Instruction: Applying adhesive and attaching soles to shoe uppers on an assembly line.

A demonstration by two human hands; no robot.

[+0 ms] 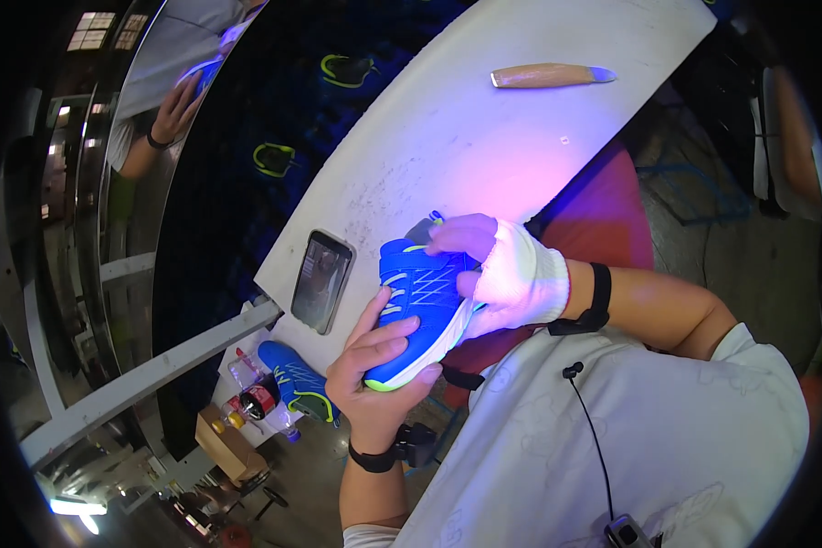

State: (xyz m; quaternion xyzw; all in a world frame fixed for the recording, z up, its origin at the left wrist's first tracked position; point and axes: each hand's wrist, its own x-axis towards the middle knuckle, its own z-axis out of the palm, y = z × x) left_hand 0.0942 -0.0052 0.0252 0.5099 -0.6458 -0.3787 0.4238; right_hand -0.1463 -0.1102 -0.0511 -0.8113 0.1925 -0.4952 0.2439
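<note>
Blue shoe is being held above the near end of the tabletop. Toe end is being gripped by left hand, fingers wrapped; strap end is being held by right hand, fingers curled over, white glove being worn with fingertips bare. Shoe opening is being mostly covered by right hand; left palm is being partly hidden by the toe.

Bodies of lime-edged shoes are being lost in the dark strip. Further hand with another shoe is being cut off upper left; co-worker or reflection, can't tell.

White, speckled tabletop is being lit violet-pink; phone and tan pointed tool are being carried on it. Red seat is being partly covered by the tabletop. Second blue shoe is being seen lower left, near bottle and cardboard box.

Being counted: one phone, one tool, two lime-edged shoes, two blue shoes nearby, one upper left.
</note>
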